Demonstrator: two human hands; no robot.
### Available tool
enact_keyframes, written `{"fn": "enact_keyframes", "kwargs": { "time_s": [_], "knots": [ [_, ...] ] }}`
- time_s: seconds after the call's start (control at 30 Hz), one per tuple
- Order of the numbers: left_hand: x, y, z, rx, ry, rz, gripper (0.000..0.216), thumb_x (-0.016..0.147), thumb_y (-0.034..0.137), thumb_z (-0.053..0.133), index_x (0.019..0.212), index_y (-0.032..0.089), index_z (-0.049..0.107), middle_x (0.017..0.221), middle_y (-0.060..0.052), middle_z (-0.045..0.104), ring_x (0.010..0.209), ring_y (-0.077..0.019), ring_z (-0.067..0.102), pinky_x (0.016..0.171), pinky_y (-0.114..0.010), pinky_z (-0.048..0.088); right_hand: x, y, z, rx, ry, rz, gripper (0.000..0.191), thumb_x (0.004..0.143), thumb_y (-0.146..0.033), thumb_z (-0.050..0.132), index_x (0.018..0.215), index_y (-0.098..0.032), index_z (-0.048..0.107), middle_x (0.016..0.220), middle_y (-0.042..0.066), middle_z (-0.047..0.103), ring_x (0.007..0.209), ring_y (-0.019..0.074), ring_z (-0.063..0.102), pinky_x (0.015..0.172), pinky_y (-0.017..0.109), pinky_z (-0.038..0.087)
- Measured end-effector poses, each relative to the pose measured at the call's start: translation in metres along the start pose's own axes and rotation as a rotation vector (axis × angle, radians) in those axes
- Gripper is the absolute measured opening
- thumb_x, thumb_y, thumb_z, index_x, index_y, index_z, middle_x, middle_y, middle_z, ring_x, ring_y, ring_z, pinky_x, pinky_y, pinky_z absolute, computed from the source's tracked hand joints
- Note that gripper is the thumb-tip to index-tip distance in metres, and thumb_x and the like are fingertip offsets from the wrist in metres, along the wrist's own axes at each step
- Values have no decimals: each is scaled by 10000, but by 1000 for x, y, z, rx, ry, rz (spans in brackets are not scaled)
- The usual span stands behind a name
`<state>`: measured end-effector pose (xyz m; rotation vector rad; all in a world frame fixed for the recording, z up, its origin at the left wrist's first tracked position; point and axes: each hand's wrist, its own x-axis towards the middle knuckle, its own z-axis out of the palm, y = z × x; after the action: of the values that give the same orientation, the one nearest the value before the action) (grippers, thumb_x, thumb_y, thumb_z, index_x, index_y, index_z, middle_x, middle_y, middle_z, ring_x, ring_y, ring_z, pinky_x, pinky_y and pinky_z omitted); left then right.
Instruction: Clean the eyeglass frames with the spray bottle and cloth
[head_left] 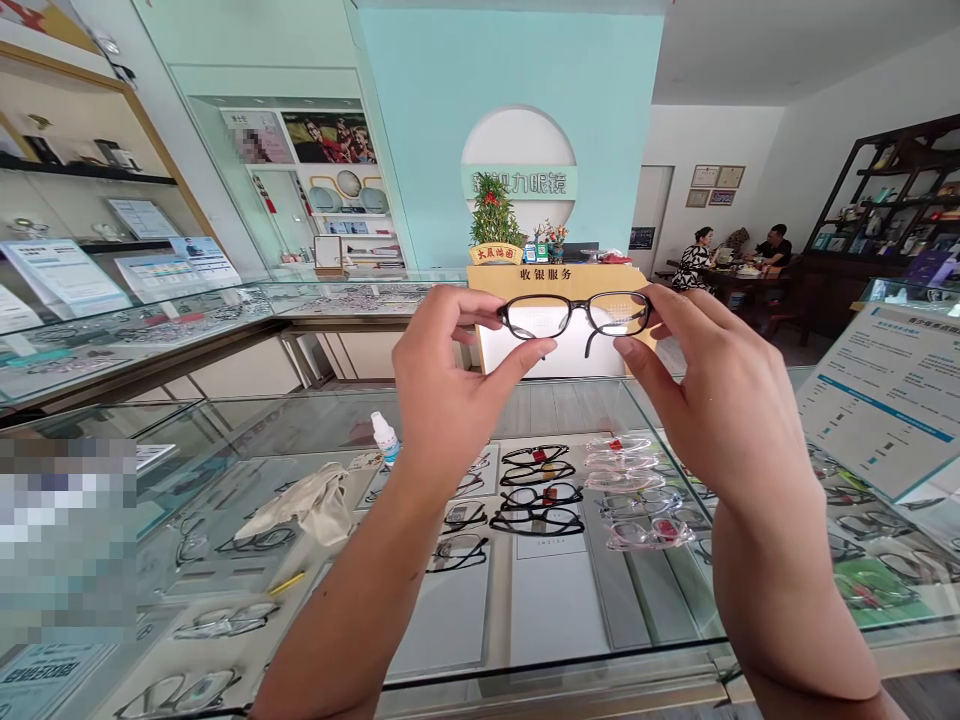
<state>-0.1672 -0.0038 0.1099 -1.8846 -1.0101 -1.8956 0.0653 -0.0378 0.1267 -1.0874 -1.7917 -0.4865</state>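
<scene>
Both my hands hold up a pair of black-framed eyeglasses [577, 305] above a glass display counter [555, 650]. My left hand [457, 350] pinches the left end of the frame, thumb below the rim and fingers behind. At the opposite end, my right hand [697, 360] grips the frame the same way. One temple hangs down below the lenses. Under the hands, rows of dark eyeglasses [536, 495] and clear pinkish eyeglasses [637, 490] lie in the counter area. A beige cloth [307, 508] and a white spray bottle [385, 438] are left of my left forearm.
A yellow pencil-like stick [287, 583] lies at the left. On the right stands a printed sign [889, 400]. Beyond are a wooden cashier desk [480, 285] with plants, further glass cases [337, 298], and two people [697, 262] seated at a table.
</scene>
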Motion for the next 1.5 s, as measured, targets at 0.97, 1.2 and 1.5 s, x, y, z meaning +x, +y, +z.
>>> {"fn": "enact_keyframes", "kwargs": {
  "time_s": [0.97,1.2,1.5],
  "knots": [
    [0,-25,20,-35,195,265,437,928,514,905,1261,313,705,1171,-46,723,1063,-254,738,835,-486,639,5,9,18,232,15,144,429,1050,-415,682,1442,-244,719,1205,141,845,1030,350,809,882,549,652],
    [-2,-23,20,-76,174,191,470,899,482,936,1271,335,689,1181,-47,713,1075,-256,733,903,-504,629,3,9,20,248,34,102,431,1064,-420,655,1452,-244,715,1218,144,843,1051,351,811,898,553,661],
    [-3,-24,21,-78,170,157,555,863,454,957,1299,293,653,1200,-45,717,1095,-252,724,935,-452,618,2,7,18,234,23,110,444,1070,-423,648,1476,-248,698,1236,153,828,1069,363,807,922,576,652]
  ]
}}
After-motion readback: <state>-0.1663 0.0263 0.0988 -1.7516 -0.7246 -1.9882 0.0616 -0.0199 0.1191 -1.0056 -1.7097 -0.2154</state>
